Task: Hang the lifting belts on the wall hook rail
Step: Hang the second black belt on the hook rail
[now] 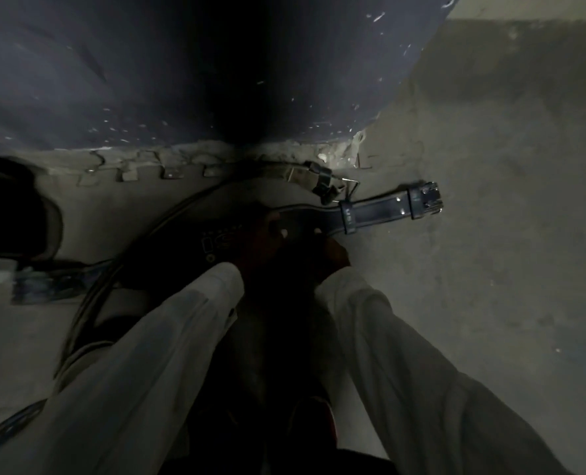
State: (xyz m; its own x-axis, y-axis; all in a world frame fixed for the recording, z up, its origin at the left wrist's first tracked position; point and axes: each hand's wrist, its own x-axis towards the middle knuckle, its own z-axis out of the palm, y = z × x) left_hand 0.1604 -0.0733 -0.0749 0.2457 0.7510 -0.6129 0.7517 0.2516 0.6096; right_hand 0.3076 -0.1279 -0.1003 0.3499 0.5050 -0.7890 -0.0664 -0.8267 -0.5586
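Grey concrete floor (490, 269) under me, dusty, dim. Black lifting belt (380, 211) on it, buckle end (426, 199) pointing right, wide part curving back toward me. Second belt (286, 172) on edge close to wall foot, its metal buckle (322, 180) just beside first belt's strap. Row of toothed notches (130, 171) in floor along wall foot. Blurred strap (48, 282) at my left. Another strap end (0, 437) in lower left corner.
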